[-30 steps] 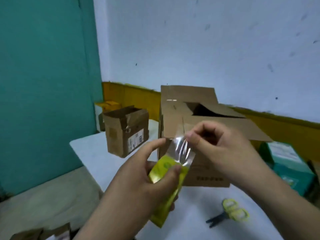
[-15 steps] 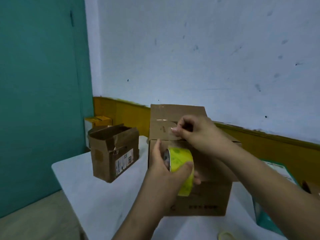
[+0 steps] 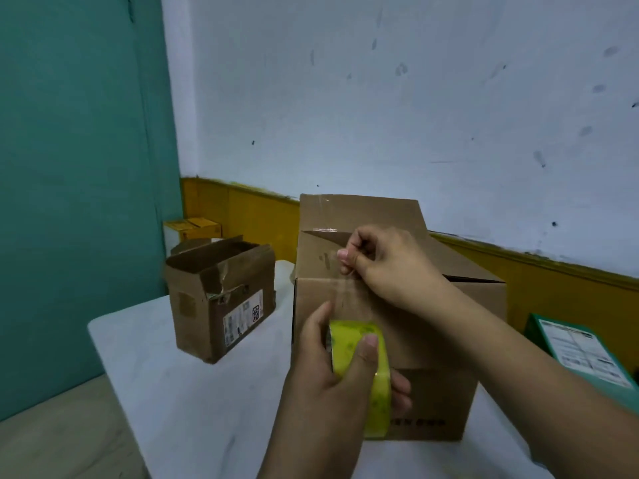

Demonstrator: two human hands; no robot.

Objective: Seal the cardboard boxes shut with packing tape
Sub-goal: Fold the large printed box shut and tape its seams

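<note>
The white table (image 3: 193, 392) is smooth and matte with a rounded near-left corner, and it sits in the corner of a room. There's a flat teal wall (image 3: 76, 167) on the left, and a pale wall (image 3: 415, 98) at the far side that's dotted with dark scuffs. A mustard-yellow band (image 3: 242, 216) runs along the bottom of the pale wall. Beige floor (image 3: 52, 444) shows at near left.

The large cardboard box (image 3: 432, 340) stands in the middle of the table. It's plain brown corrugated board with crisp edges, shiny old tape on the far flap and some dark print low on the front. The left hand (image 3: 325, 392) grips the packing tape roll (image 3: 359, 344) right against the box's front face, with the thumb over the roll's outer band and the other fingers wrapped round the far side. The roll is glossy, translucent and yellow-green.

A clear tape strip (image 3: 345, 295) runs up from the roll over the box's top front edge. The right hand (image 3: 387, 267) has its fingers curled, pinching the strip's end down onto the top flap.

To the left there's a small cardboard box (image 3: 214, 305) standing apart from the big one. It's open, its flaps are creased and torn, and it has a white shipping label on its side. Past it are small yellow cartons (image 3: 197, 226) by the wall. A green box (image 3: 581, 350) with a white label pokes in at the right edge.
</note>
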